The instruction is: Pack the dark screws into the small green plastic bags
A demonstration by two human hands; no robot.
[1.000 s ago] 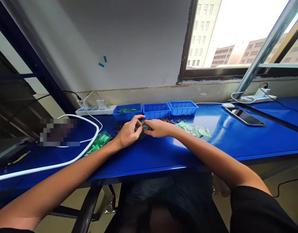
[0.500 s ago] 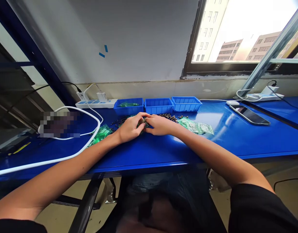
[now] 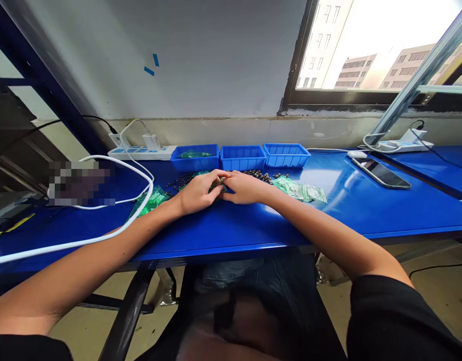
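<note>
My left hand and my right hand meet over the blue table, fingertips touching. Both are closed around a small greenish plastic bag, which the fingers mostly hide. Behind my right hand lies a pile of small dark and brass-coloured screw-like parts. More dark parts are spread behind my left hand. Flat green-printed plastic bags lie to the right of my right wrist. Another heap of green bags is beside my left forearm.
Three blue bins stand along the back: the left bin holds green bags, beside a middle bin and a right bin. A white cable loops over my left forearm. A phone and power strips lie further out.
The view has shifted slightly, so everything sits a little higher and further left. My hands stay together in the same place, with only slight finger movement.
</note>
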